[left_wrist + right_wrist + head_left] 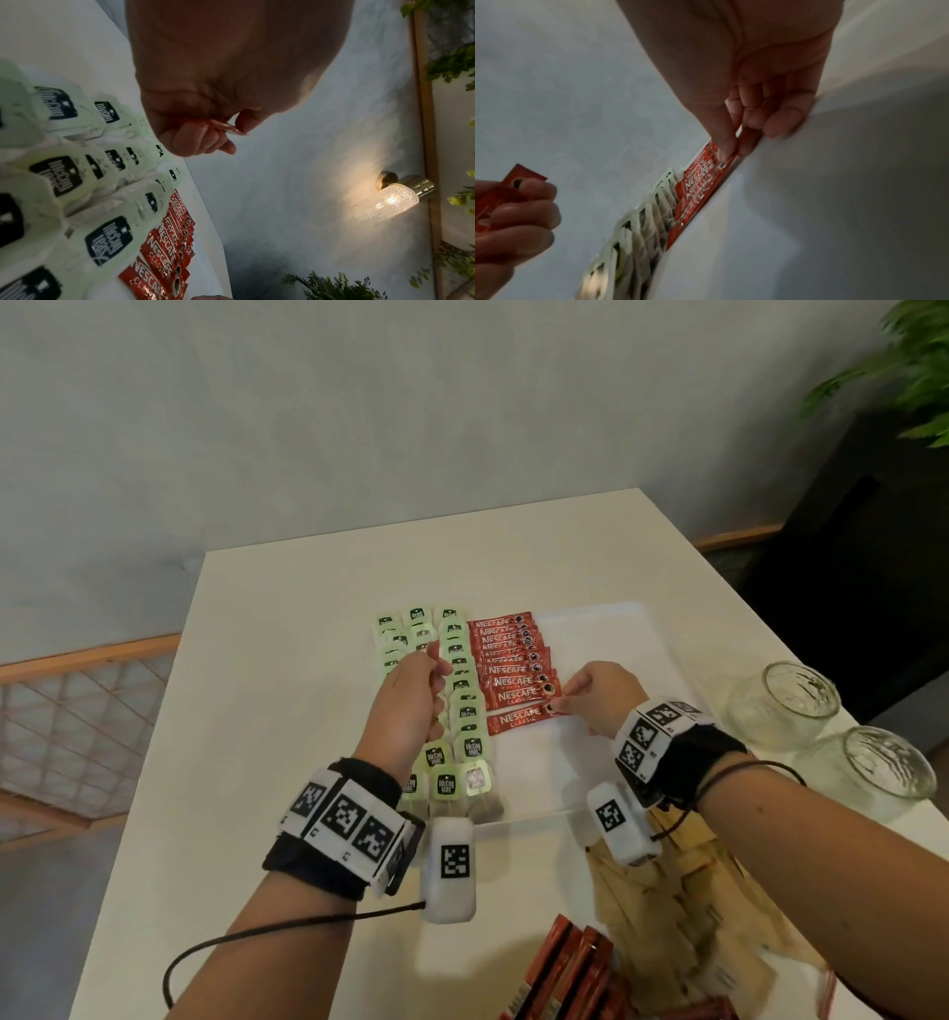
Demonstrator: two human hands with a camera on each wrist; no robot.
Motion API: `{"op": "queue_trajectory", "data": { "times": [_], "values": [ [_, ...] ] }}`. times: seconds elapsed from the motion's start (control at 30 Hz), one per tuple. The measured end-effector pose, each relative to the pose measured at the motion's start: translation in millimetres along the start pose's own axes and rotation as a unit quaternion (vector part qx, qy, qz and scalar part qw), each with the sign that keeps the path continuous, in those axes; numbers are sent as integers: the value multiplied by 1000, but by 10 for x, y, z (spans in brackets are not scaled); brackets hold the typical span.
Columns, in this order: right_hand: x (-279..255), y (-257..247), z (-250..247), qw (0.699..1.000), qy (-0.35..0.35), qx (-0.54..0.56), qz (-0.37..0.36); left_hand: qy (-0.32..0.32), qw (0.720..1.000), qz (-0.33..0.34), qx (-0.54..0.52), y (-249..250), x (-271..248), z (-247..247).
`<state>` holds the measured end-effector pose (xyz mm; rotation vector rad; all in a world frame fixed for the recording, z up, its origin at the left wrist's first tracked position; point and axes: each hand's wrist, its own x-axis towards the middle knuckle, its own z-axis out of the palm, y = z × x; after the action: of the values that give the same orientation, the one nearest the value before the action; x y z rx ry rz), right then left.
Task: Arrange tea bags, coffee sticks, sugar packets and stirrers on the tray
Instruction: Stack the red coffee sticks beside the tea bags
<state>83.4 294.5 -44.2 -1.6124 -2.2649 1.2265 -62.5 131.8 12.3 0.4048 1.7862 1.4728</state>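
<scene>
A white tray lies on the table. On its left part are three columns of pale green tea bags, and beside them a column of red coffee sticks. My right hand pinches the right end of the nearest coffee stick, which lies flat on the tray; the right wrist view shows its fingertips on that stick. My left hand hovers above the tea bags, fingers curled round a few spare coffee sticks, whose red edge shows in the left wrist view.
Two glass jars stand at the table's right edge. A heap of beige packets lies near me, right of a pile of red coffee sticks. The right half of the tray is bare.
</scene>
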Motion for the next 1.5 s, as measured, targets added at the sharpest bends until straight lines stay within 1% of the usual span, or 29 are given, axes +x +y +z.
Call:
{"op": "queue_trajectory", "data": {
  "times": [0.07,0.13,0.27,0.4,0.5,0.57,0.63,0.7,0.8,0.87,0.9,0.93,1.03,1.07,1.17,1.23,1.33,1.4,1.5],
  "values": [
    [18,0,8,1000,12,-3,-2,-7,1000,-1,16,-6,-3,-25],
    [43,-2,21,1000,22,-6,-2,-20,999,17,46,-22,-30,-55],
    [59,-30,47,999,28,-25,-9,-42,998,34,42,-27,-93,-96],
    [-6,-53,9,999,35,-17,-20,-57,994,44,77,-57,-125,-102],
    [-111,-61,-89,998,37,-1,-45,-72,993,22,90,-54,-123,-76],
    [-224,-99,-174,997,29,45,-57,-93,988,13,122,-36,-142,-39],
    [-373,-183,-257,992,5,113,-61,-121,969,42,210,-32,-201,14],
    [-544,-274,-322,983,-38,167,-64,-151,935,97,305,-57,-287,84],
    [-767,-333,-343,980,-89,134,-114,-150,884,193,399,-107,-356,170],
    [-863,-316,-334,975,-103,121,-159,-143,871,229,411,-132,-379,190],
    [-891,-296,-331,971,-107,128,-174,-138,871,236,407,-137,-399,194],
    [-912,-274,-334,967,-107,140,-182,-133,881,236,388,-135,-421,190],
    [-969,-213,-383,960,-80,193,-188,-116,938,190,267,-118,-491,130],
    [-986,-195,-404,958,-71,205,-188,-105,951,173,233,-121,-498,88],
    [-1026,-153,-441,958,-63,207,-186,-89,974,133,161,-117,-528,-34],
    [-1046,-151,-447,958,-74,205,-186,-87,982,112,125,-110,-565,-67],
    [-1062,-194,-460,957,-86,204,-187,-80,984,103,117,-100,-585,-58],
    [-1059,-244,-464,957,-112,197,-182,-78,983,111,127,-101,-587,-22],
    [-1058,-329,-416,958,-153,152,-189,-68,979,134,140,-91,-627,76]
  ]
}}
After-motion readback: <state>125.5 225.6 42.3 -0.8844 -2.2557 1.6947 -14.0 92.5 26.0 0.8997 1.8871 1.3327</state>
